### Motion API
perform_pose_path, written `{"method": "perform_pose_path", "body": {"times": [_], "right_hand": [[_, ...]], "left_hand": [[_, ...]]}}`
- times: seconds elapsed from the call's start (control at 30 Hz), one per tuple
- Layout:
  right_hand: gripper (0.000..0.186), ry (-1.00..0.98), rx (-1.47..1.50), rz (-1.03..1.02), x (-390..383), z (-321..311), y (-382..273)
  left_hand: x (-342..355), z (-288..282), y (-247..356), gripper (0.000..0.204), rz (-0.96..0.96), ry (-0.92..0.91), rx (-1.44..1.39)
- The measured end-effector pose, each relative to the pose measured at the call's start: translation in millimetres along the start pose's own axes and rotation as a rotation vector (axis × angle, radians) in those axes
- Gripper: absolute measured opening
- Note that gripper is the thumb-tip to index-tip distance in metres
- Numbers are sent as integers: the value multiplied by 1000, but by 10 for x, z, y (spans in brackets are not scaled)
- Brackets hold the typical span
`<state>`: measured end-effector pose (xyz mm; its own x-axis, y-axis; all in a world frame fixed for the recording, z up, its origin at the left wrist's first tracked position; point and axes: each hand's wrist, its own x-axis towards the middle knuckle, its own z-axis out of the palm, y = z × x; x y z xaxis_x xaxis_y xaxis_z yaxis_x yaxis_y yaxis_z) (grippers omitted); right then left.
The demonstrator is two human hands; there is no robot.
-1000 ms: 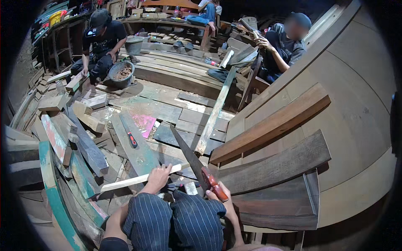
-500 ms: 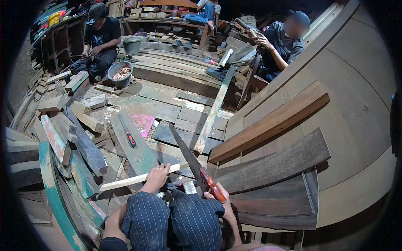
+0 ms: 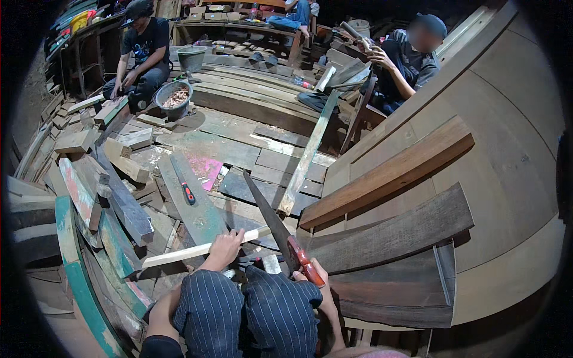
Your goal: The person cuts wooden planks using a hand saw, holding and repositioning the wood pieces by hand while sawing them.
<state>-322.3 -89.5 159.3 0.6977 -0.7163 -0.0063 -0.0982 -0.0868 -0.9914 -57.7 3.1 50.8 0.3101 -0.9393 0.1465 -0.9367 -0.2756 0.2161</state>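
Observation:
A pale narrow wooden strip (image 3: 179, 256) lies slantwise in front of my knees. My left hand (image 3: 224, 248) is closed over it near its right part. A handsaw (image 3: 267, 210) with a dark blade and a reddish-brown wooden handle is gripped in my right hand (image 3: 317, 275), just right of my knees. Its blade points away and to the left, crossing the strip's right end; whether the teeth touch the wood I cannot tell. Beyond the strip, a tool with a red and black handle (image 3: 188, 194) rests on a worn greenish board (image 3: 194, 206).
Large wooden panels (image 3: 406, 232) and a brown beam (image 3: 388, 173) lean at the right. Wood offcuts (image 3: 122, 209) pile up at the left. A bucket of wood chips (image 3: 173, 100) stands near a seated person (image 3: 143, 53); another person (image 3: 412, 56) sits far right.
The view has shifted slightly. My hands, the strip and the saw keep nearly the same places. The person at far left has leaned and moved their hands lower.

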Motion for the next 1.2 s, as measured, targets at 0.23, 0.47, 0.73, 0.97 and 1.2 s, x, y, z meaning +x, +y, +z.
{"method": "perform_pose_path", "body": {"times": [0.23,0.47,0.73,0.97,1.2], "right_hand": [[24,-1,-4,30,7,-7,-36],[22,-3,26,57,2,-11,60],[21,-1,65,61,-6,1,14],[21,3,36,27,-15,3,0],[21,0,51,49,-7,3,11]], "left_hand": [[15,-17,19,44,8,5,14],[8,22,-5,40,4,33,41],[14,-4,8,44,-2,23,-8],[20,0,22,48,-30,12,-24],[10,41,5,49,-33,32,-21]]}}
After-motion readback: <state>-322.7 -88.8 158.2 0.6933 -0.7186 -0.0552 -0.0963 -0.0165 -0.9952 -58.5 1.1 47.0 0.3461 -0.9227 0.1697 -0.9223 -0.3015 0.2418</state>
